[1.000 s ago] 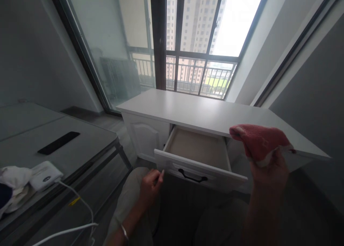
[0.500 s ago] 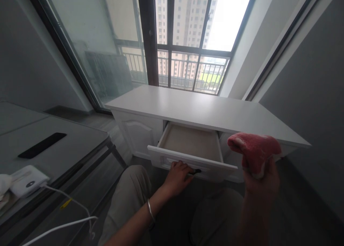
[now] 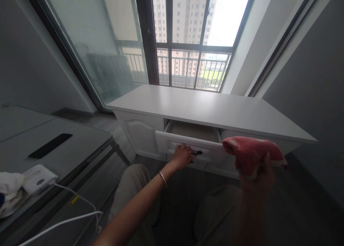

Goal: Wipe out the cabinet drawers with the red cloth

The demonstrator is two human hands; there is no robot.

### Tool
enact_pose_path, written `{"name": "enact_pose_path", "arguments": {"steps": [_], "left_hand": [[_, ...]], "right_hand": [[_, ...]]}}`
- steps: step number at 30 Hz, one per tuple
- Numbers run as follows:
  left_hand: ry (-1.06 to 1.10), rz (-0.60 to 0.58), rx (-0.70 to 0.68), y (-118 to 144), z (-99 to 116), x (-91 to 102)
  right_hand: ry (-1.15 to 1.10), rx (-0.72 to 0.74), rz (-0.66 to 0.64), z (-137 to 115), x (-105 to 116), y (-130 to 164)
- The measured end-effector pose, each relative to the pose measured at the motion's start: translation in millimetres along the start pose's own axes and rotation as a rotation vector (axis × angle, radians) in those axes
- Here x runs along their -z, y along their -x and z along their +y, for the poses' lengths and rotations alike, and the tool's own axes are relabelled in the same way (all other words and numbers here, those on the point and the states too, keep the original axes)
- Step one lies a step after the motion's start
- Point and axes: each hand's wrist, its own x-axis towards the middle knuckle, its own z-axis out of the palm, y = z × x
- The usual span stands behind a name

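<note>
My left hand [image 3: 182, 156], with a bangle on its wrist, is closed at the dark handle [image 3: 198, 152] of a white drawer [image 3: 163, 142]. Part of the handle sticks out to the right of my fingers. The drawer stands partly pulled out of the white cabinet [image 3: 204, 104], and its light-coloured inside shows in a narrow strip. Bunched in my right hand [image 3: 259, 181] is a red cloth [image 3: 251, 151] with a pale underside, raised in front of the cabinet's right part. The cloth hides some of those fingers.
On the left stands a grey table [image 3: 83, 138] with a black flat object [image 3: 51, 145], a white device [image 3: 40, 179] and a crumpled whitish cloth [image 3: 12, 185]. A white cable [image 3: 67, 222] hangs beside it. Glass doors [image 3: 120, 66] and a window lie behind the cabinet.
The drawer has slid inward, my left hand moving forward with it, so less of its inside shows. The red cloth stays in my right hand, a little further left and tilted differently.
</note>
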Motion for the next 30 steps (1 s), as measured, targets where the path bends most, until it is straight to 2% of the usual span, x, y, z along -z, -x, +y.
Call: {"name": "enact_pose_path", "arguments": {"steps": [6, 12, 17, 21, 24, 27, 30], "left_hand": [[-0.116, -0.029, 0.018, -51.1, -16.8, 4.4], [-0.176, 0.014, 0.022, -91.1, -23.4, -2.4], [-0.209, 0.065, 0.003, -96.3, -25.9, -12.0], [-0.212, 0.053, -0.014, -97.6, -31.4, -13.6], [-0.207, 0.042, -0.021, -100.0, -34.8, -13.6], [-0.205, 0.042, -0.022, -102.5, -36.3, -14.5], [-0.21, 0.051, -0.016, -104.0, -35.1, -16.2]], "right_hand": [[-0.185, 0.123, 0.052, -2.8, -7.7, -2.6], [-0.36, 0.033, 0.155, 11.7, -2.1, 8.3], [-0.277, 0.039, 0.14, 28.6, 11.7, 25.3], [-0.261, -0.006, 0.19, 38.5, 15.3, 35.3], [-0.263, -0.034, 0.173, 45.0, 15.2, 40.6], [-0.344, -0.061, 0.156, 53.8, 19.1, 46.7], [-0.523, -0.118, 0.194, 67.5, 29.0, 54.0]]}}
